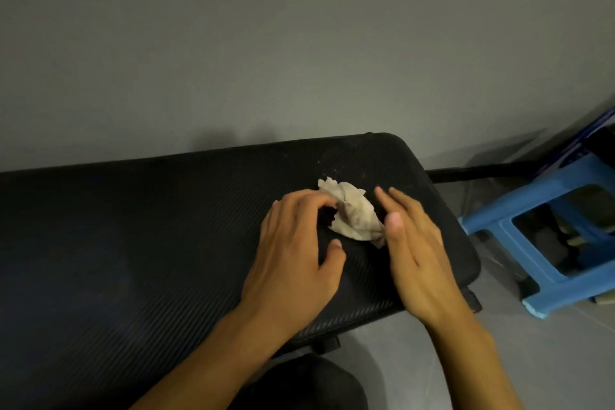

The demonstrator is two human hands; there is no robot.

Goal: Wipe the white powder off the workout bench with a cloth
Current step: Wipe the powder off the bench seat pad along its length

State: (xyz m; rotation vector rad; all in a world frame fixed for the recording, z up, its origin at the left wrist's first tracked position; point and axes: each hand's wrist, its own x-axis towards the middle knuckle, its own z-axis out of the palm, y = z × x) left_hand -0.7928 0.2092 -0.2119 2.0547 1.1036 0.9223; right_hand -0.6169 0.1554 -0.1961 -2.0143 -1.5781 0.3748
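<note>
A crumpled off-white cloth (351, 214) lies on the black ribbed pad of the workout bench (133, 243), near its right end. My left hand (296, 253) rests on the pad just left of the cloth, fingers curled with the tips touching its left edge. My right hand (416, 250) lies flat and open just right of the cloth, thumb against its right edge. Neither hand encloses the cloth. Faint white powder specks (319, 161) dot the pad beyond the cloth, toward the wall.
A grey wall (299, 43) runs directly behind the bench. A blue plastic stool (545, 236) stands on the floor to the right, close to the bench's end. A black bar (476, 171) runs along the floor by the wall. A dark rounded object (306, 383) is below the bench's front edge.
</note>
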